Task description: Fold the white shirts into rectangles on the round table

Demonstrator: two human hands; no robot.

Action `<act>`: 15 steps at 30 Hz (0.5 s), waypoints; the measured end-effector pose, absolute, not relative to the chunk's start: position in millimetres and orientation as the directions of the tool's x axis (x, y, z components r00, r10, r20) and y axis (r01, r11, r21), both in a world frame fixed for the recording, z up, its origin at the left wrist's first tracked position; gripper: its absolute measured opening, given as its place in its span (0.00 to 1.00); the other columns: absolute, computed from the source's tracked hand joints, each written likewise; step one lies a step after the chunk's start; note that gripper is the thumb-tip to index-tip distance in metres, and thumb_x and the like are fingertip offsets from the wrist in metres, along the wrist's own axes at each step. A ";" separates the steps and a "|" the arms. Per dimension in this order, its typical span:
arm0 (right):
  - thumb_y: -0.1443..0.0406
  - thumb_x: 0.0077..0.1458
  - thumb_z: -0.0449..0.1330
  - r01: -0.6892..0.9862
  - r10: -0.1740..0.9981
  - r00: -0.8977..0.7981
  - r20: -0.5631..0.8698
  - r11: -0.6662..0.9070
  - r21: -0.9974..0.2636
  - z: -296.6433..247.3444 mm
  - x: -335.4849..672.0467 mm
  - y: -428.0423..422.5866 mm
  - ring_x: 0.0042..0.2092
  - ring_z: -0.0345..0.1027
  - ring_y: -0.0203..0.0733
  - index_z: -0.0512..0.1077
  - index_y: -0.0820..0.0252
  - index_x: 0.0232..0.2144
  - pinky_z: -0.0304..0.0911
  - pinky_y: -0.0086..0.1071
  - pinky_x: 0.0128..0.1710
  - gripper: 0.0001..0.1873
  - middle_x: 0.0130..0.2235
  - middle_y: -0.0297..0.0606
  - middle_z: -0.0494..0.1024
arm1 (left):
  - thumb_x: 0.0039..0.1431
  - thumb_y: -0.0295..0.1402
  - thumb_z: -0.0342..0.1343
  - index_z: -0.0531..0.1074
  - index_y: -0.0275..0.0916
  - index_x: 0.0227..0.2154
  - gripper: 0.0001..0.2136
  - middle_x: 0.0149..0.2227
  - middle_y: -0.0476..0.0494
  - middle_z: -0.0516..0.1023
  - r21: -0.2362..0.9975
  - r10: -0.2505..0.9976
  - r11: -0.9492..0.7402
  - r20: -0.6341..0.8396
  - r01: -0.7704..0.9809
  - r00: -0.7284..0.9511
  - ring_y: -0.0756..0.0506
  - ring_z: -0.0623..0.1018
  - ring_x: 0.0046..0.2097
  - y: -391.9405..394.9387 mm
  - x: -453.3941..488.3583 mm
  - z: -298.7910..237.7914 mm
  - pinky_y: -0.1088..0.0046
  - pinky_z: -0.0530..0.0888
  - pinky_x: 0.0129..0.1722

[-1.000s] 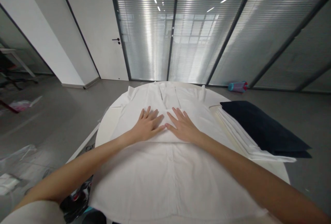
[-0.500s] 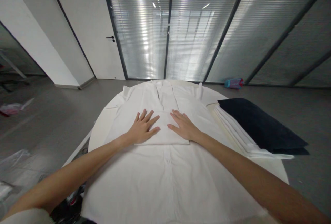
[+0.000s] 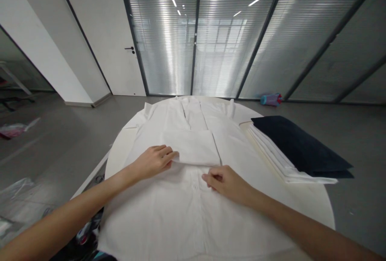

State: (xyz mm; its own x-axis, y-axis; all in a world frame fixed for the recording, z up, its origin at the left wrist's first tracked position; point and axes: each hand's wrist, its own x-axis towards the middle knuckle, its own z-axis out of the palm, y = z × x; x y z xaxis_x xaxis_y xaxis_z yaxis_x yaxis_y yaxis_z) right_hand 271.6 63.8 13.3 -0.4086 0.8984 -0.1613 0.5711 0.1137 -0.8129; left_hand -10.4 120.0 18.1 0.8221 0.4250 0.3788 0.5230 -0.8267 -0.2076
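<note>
A white button-front shirt lies spread over the round table, its placket running down the middle. On it rests a folded rectangle of white cloth. My left hand pinches the near left corner of this folded cloth, which looks slightly raised at the fingertips. Just below the near right edge of the folded cloth is my right hand, its fingers curled and thumb against them, close over the shirt beside the placket. No fabric shows between those fingers.
At the right of the white table sits a stack of folded white cloth with a dark navy folded piece on top. A blue and red object lies on the floor by the glass wall. Plastic bags lie on the floor at left.
Both hands lay flat and spread on the folded cloth before. They have drawn nearer to me; the left now pinches the cloth's corner and the right has curled below its edge.
</note>
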 end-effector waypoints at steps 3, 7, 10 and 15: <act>0.48 0.63 0.53 0.055 0.865 -0.325 -0.382 -0.386 -0.921 27.3 258.0 59.1 0.29 0.74 0.42 0.69 0.60 0.39 0.67 0.32 0.25 0.21 0.31 0.41 0.78 | 0.65 0.24 0.49 0.72 0.34 0.43 0.09 0.34 0.43 0.78 -0.230 0.337 -0.807 0.577 0.544 0.744 0.47 0.77 0.33 127.9 5.6 39.6 0.72 0.73 0.32; 0.49 0.64 0.52 -0.436 0.918 -0.146 -0.368 -0.394 -0.809 56.7 255.7 51.4 0.37 0.79 0.45 0.64 0.57 0.46 0.73 0.40 0.43 0.19 0.40 0.45 0.81 | 0.67 0.24 0.49 0.73 0.32 0.41 0.08 0.31 0.43 0.78 -0.318 0.180 -0.819 0.647 0.477 0.741 0.47 0.75 0.31 108.5 47.9 78.3 0.70 0.71 0.29; 0.53 0.63 0.56 -0.508 0.922 -0.012 -0.387 -0.339 -0.792 60.7 270.3 34.7 0.32 0.78 0.44 0.64 0.54 0.48 0.75 0.40 0.40 0.16 0.37 0.39 0.81 | 0.67 0.24 0.48 0.74 0.31 0.42 0.09 0.29 0.44 0.77 -0.329 0.113 -0.864 0.611 0.381 0.784 0.47 0.75 0.29 67.2 79.7 89.6 0.70 0.68 0.26; 0.70 0.51 0.65 -0.327 0.884 0.153 -0.441 -0.376 -0.867 32.6 309.7 8.9 0.32 0.78 0.45 0.61 0.52 0.55 0.76 0.36 0.28 0.30 0.43 0.39 0.80 | 0.68 0.43 0.50 0.73 0.36 0.47 0.16 0.32 0.44 0.78 0.044 0.215 -0.976 0.378 0.214 0.901 0.46 0.78 0.32 49.4 88.9 82.2 0.71 0.71 0.31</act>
State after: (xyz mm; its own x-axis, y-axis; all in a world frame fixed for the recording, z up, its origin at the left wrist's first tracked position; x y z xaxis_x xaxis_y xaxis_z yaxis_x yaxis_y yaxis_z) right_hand 309.7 8.9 32.6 0.1530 0.8842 -0.4414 -0.3268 -0.3763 -0.8670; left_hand 88.9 49.4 82.2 0.9007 0.2148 0.3776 0.2144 -0.9758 0.0436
